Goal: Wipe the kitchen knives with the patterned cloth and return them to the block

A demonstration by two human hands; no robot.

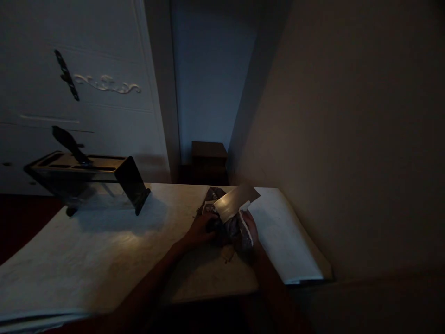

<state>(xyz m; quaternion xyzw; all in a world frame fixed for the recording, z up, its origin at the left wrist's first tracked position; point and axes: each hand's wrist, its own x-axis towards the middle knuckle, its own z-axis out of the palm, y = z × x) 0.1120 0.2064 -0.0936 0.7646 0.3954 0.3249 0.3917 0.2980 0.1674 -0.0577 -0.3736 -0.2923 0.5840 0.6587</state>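
Both my hands meet over the pale table [104, 250] near its far right corner. My left hand [200, 229] is closed around the dark handle of a broad cleaver [236, 200], whose shiny blade points up and to the right. My right hand [249, 228] grips a grey patterned cloth [236, 229] bunched against the lower part of the blade. More of the cloth lies on the table behind the blade. The room is dim and the fingertips are hard to make out.
A knife block [86, 178] with one dark-handled knife [69, 144] in it stands at the table's back left. A white cabinet [86, 93] rises behind it. A bare wall [347, 139] runs along the right. A dark small stand [208, 160] sits beyond the table.
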